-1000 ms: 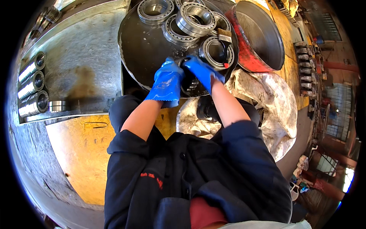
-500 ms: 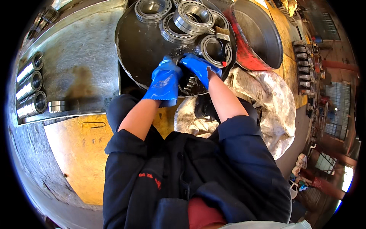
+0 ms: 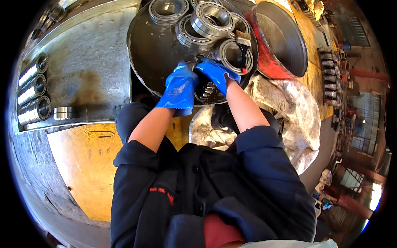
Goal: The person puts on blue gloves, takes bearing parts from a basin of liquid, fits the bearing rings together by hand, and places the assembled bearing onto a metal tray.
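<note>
Both my hands wear blue rubber gloves and meet over the near side of a round metal pan of dark liquid. My left hand has its fingers curled inward. My right hand bends toward it, fingertips close to the left ones. A small greyish piece shows between them, mostly hidden by the gloves. Just below my right hand lies a dark part with shiny metal rollers. Beyond my hands several steel roller bearings sit in the pan, some stacked. A black-handled brush rests across the bearing at the right.
A red-sided round pan stands right of the first. Left is a metal tray with rows of bearings and a single steel ring. A stained white cloth or sack lies at my right knee. Metal parts line the far right.
The view has shifted slightly, so the pans and bearings sit a little lower and to the right. My hands keep nearly the same position and grip.
</note>
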`<state>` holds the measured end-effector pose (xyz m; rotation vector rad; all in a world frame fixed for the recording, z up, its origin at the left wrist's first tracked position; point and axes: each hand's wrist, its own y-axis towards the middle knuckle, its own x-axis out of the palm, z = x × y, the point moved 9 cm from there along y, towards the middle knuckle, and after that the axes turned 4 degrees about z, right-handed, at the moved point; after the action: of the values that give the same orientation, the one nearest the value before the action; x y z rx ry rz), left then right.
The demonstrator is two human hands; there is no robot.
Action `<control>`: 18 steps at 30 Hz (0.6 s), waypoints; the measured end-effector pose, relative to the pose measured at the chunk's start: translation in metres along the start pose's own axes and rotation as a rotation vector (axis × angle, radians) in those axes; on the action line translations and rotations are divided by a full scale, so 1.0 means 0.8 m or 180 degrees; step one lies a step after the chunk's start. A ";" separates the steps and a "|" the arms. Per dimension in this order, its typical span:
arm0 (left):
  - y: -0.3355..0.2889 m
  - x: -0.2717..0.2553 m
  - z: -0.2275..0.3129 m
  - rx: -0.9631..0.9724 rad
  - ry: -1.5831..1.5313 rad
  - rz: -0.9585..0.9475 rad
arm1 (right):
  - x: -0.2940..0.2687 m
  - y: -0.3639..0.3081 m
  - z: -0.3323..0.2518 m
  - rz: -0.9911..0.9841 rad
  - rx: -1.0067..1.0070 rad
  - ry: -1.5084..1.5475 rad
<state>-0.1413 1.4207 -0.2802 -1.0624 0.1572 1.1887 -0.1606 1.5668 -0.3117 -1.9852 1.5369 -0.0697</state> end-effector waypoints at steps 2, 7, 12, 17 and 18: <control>0.002 0.001 -0.004 -0.0010 0.0032 0.0053 | -0.001 -0.005 0.008 0.0434 -0.0157 -0.0299; 0.012 0.006 -0.022 -0.0110 0.0202 0.0120 | 0.012 -0.088 0.041 0.1162 0.0458 -0.1538; 0.008 0.007 -0.012 -0.0156 -0.0115 0.0107 | -0.007 -0.039 -0.029 0.0356 0.0127 -0.0181; 0.009 0.010 -0.023 -0.0056 0.0010 -0.0005 | 0.029 -0.009 -0.011 -0.0349 -0.0070 -0.0175; 0.011 0.010 -0.003 0.0043 -0.0085 -0.0010 | 0.009 -0.004 0.008 0.0130 -0.0476 -0.0641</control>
<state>-0.1438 1.4239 -0.2914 -1.0342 0.1424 1.1970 -0.1527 1.5634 -0.3176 -2.0056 1.4876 0.2612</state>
